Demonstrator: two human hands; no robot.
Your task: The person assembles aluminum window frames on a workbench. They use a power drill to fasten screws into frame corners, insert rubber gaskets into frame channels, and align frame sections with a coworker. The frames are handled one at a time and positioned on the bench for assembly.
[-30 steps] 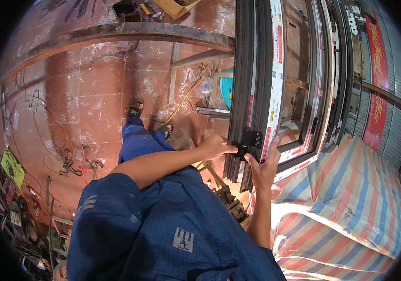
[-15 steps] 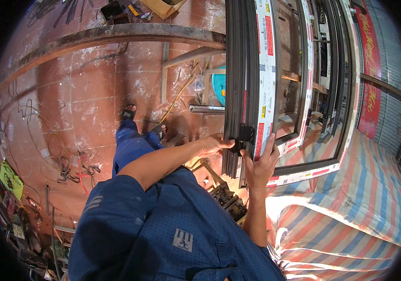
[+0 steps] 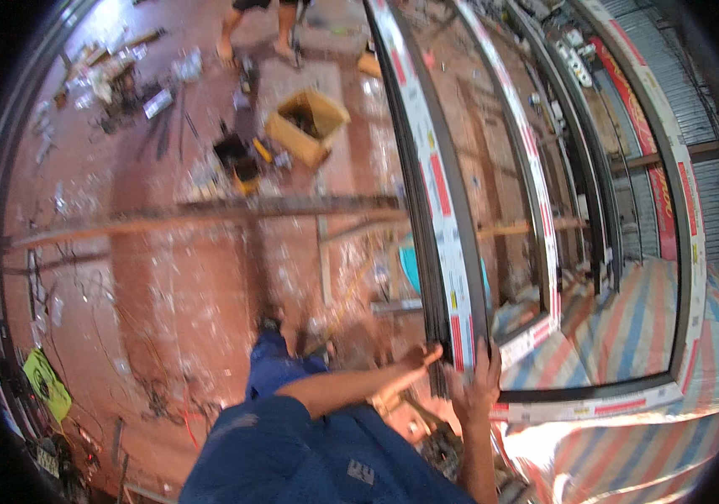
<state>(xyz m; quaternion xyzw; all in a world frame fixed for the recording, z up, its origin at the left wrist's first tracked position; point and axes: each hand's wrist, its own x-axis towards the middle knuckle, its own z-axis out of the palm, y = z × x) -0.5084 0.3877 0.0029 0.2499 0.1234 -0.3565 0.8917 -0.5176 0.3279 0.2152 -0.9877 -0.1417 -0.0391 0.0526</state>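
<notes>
A dark metal window frame point(image 3: 447, 252), with white and red protective film along it, stands in front of me on the right. My left hand point(image 3: 421, 359) is closed at the frame's left edge near its lower corner, thumb on the dark profile; its other fingers are partly hidden. On the filmed face beside it, my right hand point(image 3: 474, 382) grips the same corner, with its fingers up along the bar. Both hands are slightly blurred. Whether a small part sits between them I cannot make out.
More framed panels point(image 3: 599, 168) stand to the right, above a striped tarp point(image 3: 628, 454). A wooden beam point(image 3: 124, 223) crosses the floor. Beyond it are an open cardboard box point(image 3: 313, 118), scattered scraps and another person's legs point(image 3: 285, 34). Cables point(image 3: 158, 391) lie at left.
My view has tilted up, so the frame and both hands appear lower, and the box and another person's legs show fully. Both hands remain at the same corner of the frame.
</notes>
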